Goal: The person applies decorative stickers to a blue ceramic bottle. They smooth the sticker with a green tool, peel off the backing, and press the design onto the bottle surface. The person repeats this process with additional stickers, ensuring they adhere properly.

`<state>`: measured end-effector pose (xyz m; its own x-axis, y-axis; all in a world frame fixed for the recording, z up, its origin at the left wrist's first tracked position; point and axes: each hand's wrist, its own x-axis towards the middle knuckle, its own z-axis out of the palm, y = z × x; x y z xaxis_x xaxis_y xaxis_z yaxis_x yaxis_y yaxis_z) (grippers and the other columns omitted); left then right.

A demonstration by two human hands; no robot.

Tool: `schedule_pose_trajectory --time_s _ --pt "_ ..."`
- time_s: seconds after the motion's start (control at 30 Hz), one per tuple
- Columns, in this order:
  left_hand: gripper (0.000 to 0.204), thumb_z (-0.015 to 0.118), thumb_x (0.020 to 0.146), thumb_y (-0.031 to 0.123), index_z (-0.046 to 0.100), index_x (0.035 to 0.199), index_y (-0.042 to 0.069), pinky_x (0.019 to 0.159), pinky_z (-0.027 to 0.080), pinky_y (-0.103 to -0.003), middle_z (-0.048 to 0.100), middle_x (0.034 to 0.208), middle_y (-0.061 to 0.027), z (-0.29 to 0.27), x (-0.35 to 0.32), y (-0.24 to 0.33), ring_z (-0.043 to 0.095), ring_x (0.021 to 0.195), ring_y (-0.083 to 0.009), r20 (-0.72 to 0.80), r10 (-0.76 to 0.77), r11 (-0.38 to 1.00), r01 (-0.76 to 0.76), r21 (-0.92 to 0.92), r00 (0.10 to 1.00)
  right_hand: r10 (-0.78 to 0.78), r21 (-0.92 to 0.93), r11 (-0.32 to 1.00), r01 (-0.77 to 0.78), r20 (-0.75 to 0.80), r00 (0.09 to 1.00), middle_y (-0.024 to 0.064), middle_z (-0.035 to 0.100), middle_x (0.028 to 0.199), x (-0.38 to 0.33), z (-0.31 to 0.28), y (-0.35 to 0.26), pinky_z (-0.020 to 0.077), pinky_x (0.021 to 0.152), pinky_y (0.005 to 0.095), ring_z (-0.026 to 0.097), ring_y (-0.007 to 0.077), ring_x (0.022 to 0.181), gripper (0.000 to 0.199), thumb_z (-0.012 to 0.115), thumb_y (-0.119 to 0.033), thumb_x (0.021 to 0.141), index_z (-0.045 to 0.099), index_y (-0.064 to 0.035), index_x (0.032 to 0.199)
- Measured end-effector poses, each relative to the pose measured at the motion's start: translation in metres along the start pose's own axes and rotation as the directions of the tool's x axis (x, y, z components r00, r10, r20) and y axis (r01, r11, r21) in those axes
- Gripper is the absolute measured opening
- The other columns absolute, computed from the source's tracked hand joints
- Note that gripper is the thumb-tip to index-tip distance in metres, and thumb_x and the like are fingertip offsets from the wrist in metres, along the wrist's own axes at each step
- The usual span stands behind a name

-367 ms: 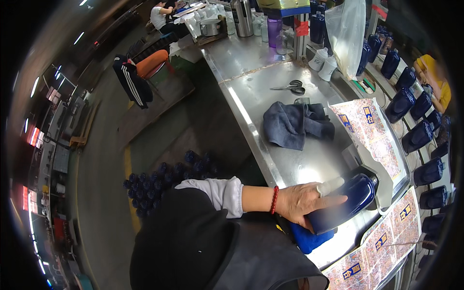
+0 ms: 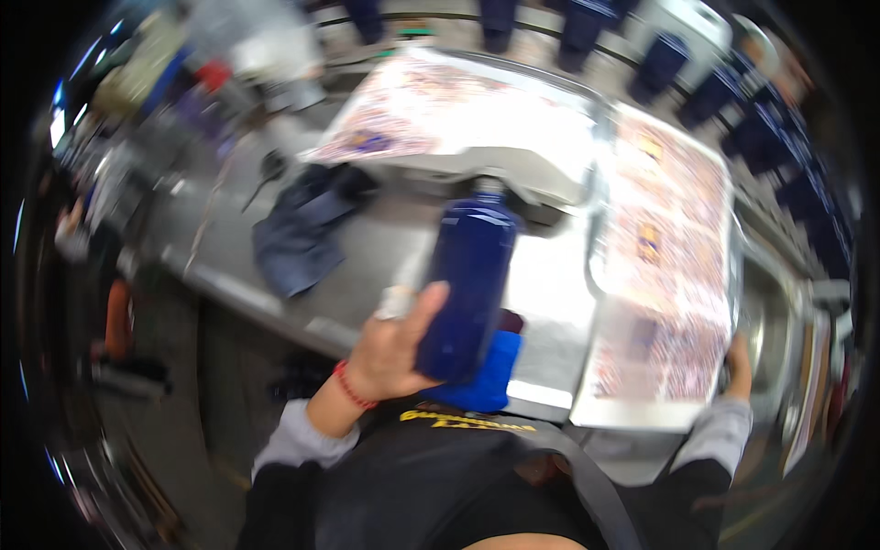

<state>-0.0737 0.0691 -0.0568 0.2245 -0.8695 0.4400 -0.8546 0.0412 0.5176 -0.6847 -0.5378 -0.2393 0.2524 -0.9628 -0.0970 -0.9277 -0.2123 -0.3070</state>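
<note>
Your left hand point(image 2: 390, 353) fingers grip a blue bottle point(image 2: 469, 284) over the steel table point(image 2: 367, 252); dark cloth point(image 2: 298, 229) at nine o'clock; right hand point(image 2: 738, 367) grip unclear.

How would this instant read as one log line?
left hand: gripping dark blue bottle above metal table | right hand: at edge of printed sheet | blue cloth under bottle | view blurred
</note>
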Motion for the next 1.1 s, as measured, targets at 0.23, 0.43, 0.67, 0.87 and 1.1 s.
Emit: schedule_pose_trajectory --time_s 0.23,0.43,0.67,0.87,1.1 --pt "0.113 0.083 0.081 0.022 0.005 0.160 -0.001 0.101 0.053 -0.043 0.059 0.135 -0.0274 0.006 0.001 -0.006 0.067 0.116 -0.0370 0.117 0.013 0.970 0.016 -0.242 0.993 -0.006 0.854 0.519 0.014 -0.013 1.000 0.0115 0.062 0.120 -0.015 -0.119 -0.151 0.0650 0.078 0.0415 0.064 0.0246 0.103 0.047 0.045 0.006 0.079 0.060 0.0001 0.123" --pt "0.111 0.080 0.082 0.018 0.003 0.161 0.004 0.101 0.053 -0.046 0.054 0.140 -0.0289 0.008 -0.001 -0.011 0.065 0.118 -0.0388 0.131 0.002 0.957 0.036 -0.287 0.991 -0.501 0.378 0.804 0.460 0.012 0.865 0.0067 0.055 0.145 0.036 -0.136 -0.361 0.0512 0.096 0.0349 0.053 0.0199 0.130 0.046 0.049 0.002 0.090 0.061 -0.0079 0.133" --pt "0.108 0.079 0.083 0.018 0.005 0.161 0.011 0.101 0.053 -0.047 0.053 0.139 -0.0294 0.005 0.006 -0.008 0.065 0.117 -0.0396 0.128 0.004 0.975 0.024 -0.222 0.992 -0.745 -0.194 0.616 0.764 0.173 0.644 0.0154 0.057 0.135 0.136 -0.037 -0.505 0.0480 0.104 0.0395 0.058 0.0346 0.123 0.055 0.074 -0.021 0.090 0.056 -0.0068 0.140" --pt "0.101 0.084 0.080 0.025 0.019 0.158 0.024 0.106 0.047 -0.053 0.052 0.144 -0.0247 0.012 0.005 -0.009 0.060 0.121 -0.0465 0.068 -0.067 0.944 0.085 -0.318 0.995 -0.699 -0.148 0.680 0.718 0.164 0.696 0.0119 0.057 0.118 0.165 -0.030 -0.509 0.0491 0.095 0.0358 0.061 0.0301 0.109 0.043 0.081 -0.025 0.084 0.064 0.0001 0.113" --pt "0.101 0.085 0.078 0.023 0.023 0.157 0.023 0.105 0.047 -0.054 0.050 0.145 -0.0265 0.014 0.001 -0.012 0.059 0.122 -0.0468 0.052 -0.068 0.944 0.081 -0.320 0.996 -0.784 -0.107 0.605 0.789 0.096 0.614 0.0085 0.060 0.117 0.171 -0.024 -0.503 0.0480 0.092 0.0359 0.061 0.0285 0.104 0.028 0.077 -0.018 0.086 0.064 -0.0003 0.103"
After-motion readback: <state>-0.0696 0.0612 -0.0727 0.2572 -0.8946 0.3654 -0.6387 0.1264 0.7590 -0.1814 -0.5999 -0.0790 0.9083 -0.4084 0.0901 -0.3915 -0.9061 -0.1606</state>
